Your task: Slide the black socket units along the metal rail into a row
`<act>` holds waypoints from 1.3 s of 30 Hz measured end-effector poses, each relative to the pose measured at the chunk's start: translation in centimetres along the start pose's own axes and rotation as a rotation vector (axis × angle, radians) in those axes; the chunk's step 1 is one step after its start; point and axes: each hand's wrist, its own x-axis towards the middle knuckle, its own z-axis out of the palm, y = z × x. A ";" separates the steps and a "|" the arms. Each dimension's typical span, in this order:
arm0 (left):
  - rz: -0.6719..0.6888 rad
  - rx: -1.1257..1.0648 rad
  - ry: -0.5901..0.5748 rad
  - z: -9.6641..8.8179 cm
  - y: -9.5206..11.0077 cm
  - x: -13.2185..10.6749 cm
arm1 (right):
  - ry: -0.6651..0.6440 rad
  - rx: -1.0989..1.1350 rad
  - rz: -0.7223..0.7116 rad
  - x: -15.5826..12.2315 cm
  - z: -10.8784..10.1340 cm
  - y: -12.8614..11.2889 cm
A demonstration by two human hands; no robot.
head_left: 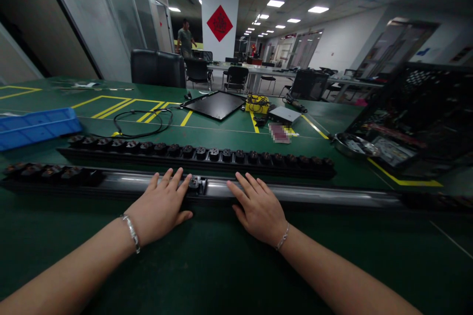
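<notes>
Across the green table lies a long black channel strip (306, 194), with several dark socket-like modules (51, 172) at its left end. My left hand (157, 206) rests with spread fingers on the strip, left of its middle. Beside those fingertips a single small module (194, 183) sits in the channel. My right hand (258, 206) lies to the right of that module, fingers apart, its fingertips at the strip. Neither hand grips anything. Just behind runs a second black strip (199, 157), carrying a full row of the same kind of modules.
A blue plastic bin (39, 128) stands at the left. Farther back are a looped black cable (144, 133), a flat black panel (216, 104), a yellow box (257, 103) and a grey box (284, 114). A metal bowl (354, 145) and an open computer case (410, 123) occupy the right. A person (185, 39) is in the background.
</notes>
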 end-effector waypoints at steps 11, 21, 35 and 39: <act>0.253 -0.108 0.243 1.3 1.0 1.6 | 0.055 0.013 -0.045 -0.1 0.1 -0.1; 0.264 -0.111 0.283 1.1 2.3 2.6 | -0.006 0.041 -0.002 0.3 0.0 -1.1; 0.294 -0.149 0.329 0.9 2.4 2.4 | -0.010 0.058 -0.011 0.4 -0.6 -0.9; 0.294 -0.149 0.334 0.9 2.4 2.4 | 0.020 0.024 -0.040 0.4 -1.0 -0.9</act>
